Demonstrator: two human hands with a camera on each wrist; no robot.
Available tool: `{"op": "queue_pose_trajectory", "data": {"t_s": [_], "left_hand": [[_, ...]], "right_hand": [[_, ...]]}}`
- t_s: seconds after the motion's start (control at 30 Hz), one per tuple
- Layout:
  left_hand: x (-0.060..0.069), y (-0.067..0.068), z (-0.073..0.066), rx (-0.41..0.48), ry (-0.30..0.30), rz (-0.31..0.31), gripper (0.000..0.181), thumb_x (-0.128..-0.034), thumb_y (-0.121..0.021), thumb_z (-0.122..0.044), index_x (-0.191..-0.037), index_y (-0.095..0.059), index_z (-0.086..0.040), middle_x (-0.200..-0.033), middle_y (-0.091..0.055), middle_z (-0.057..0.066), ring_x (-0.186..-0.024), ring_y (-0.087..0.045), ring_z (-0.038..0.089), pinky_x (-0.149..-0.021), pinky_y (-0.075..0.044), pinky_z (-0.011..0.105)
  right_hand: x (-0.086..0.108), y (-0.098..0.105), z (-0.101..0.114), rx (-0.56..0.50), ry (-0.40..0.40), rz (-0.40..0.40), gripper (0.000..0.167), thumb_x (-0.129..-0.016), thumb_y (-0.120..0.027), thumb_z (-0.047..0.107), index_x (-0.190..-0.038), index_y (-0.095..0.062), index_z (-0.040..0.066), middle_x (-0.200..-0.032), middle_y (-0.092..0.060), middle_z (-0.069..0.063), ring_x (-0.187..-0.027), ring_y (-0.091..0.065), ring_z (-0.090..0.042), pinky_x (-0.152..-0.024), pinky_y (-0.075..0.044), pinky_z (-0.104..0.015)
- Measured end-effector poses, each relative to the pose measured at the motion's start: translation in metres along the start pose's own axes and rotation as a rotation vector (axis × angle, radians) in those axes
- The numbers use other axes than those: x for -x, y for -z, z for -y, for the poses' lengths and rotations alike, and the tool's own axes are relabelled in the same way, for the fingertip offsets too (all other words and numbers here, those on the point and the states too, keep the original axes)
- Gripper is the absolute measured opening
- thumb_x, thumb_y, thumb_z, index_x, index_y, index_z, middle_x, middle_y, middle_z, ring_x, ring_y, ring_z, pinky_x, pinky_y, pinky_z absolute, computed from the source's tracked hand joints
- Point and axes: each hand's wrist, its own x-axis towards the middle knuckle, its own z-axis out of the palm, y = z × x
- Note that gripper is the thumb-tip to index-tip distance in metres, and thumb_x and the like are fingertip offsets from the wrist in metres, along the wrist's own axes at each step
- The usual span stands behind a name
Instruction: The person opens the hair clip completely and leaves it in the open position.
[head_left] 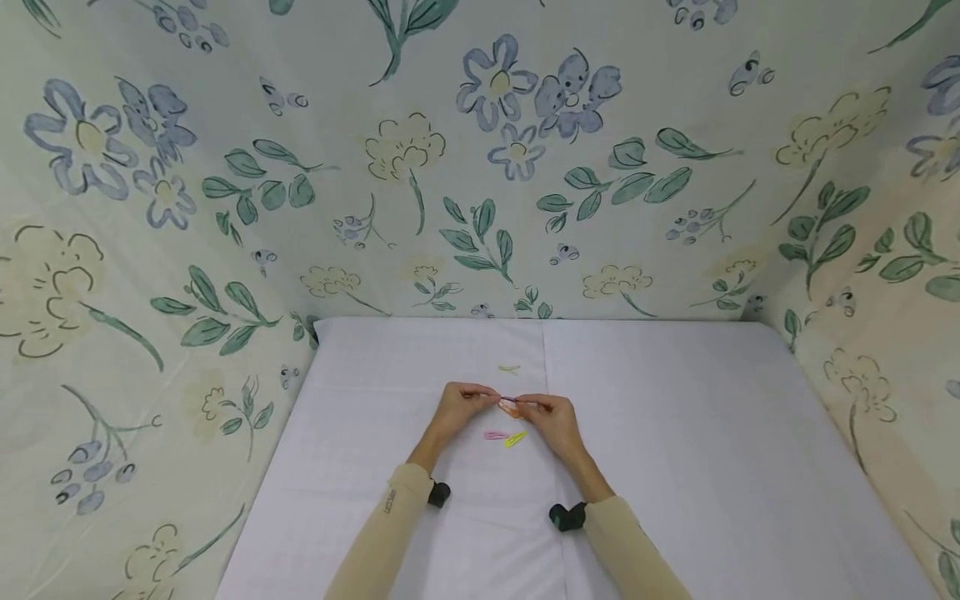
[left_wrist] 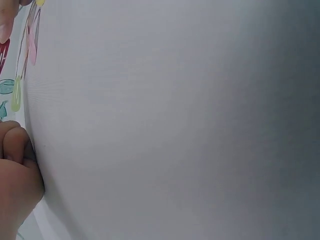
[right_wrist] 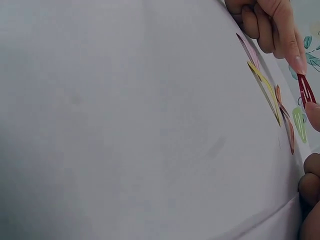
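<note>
Slippage is the likeliest fault: the red clip [right_wrist: 306, 90] is held above the table [head_left: 675, 467], its ends pinched by left hand [head_left: 455, 406] and right hand [head_left: 553, 419]; fingertip contact is small, so an uneven pull could drop it onto the orange clip [head_left: 513, 411] below; a lowered hand could also sweep the pink clip [head_left: 496, 435] or yellow clip [head_left: 515, 439]; the green clip [head_left: 509, 368], farther off, seems less exposed.

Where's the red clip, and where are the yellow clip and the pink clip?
Red clip [right_wrist: 305, 89]: right wrist view, on its middle.
Yellow clip [head_left: 515, 439]: head view, on its middle.
Pink clip [head_left: 495, 435]: head view, on its middle.
</note>
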Motion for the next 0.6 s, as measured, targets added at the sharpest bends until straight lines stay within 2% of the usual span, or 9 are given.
{"op": "queue_pose_trajectory", "data": {"t_s": [0.23,0.5,0.6], "left_hand": [[-0.007,-0.001,0.001,-0.035,0.003,-0.016,0.014,-0.0882,-0.084,-0.018,-0.094,-0.083,-0.005,-0.088,-0.080,0.009,-0.067,-0.053,0.005,-0.063,-0.044,0.018],[-0.013,-0.002,0.000,-0.061,0.007,-0.038,0.011,-0.0903,-0.081,-0.015,-0.095,-0.083,-0.005,-0.092,-0.081,0.011,-0.077,-0.063,0.006,-0.069,-0.050,0.019],[-0.016,-0.002,0.001,-0.067,0.013,-0.040,0.011,-0.0910,-0.081,-0.016,-0.095,-0.083,-0.006,-0.094,-0.081,0.009,-0.082,-0.066,0.006,-0.074,-0.051,0.018]], "right_hand": [[-0.011,-0.003,0.000,0.006,0.010,-0.013,0.011,-0.090,-0.082,0.016,-0.097,-0.084,0.009,-0.056,-0.046,0.003,-0.050,-0.034,-0.002,-0.048,-0.025,-0.018],[-0.019,-0.003,0.001,-0.014,0.014,0.020,0.013,-0.093,-0.079,0.015,-0.100,-0.083,0.006,-0.057,-0.053,-0.002,-0.049,-0.035,-0.002,-0.047,-0.028,-0.018],[-0.021,-0.003,0.001,-0.021,0.004,0.035,0.012,-0.094,-0.077,0.014,-0.101,-0.083,0.006,-0.065,-0.064,-0.009,-0.051,-0.036,-0.002,-0.049,-0.029,-0.018]]}}
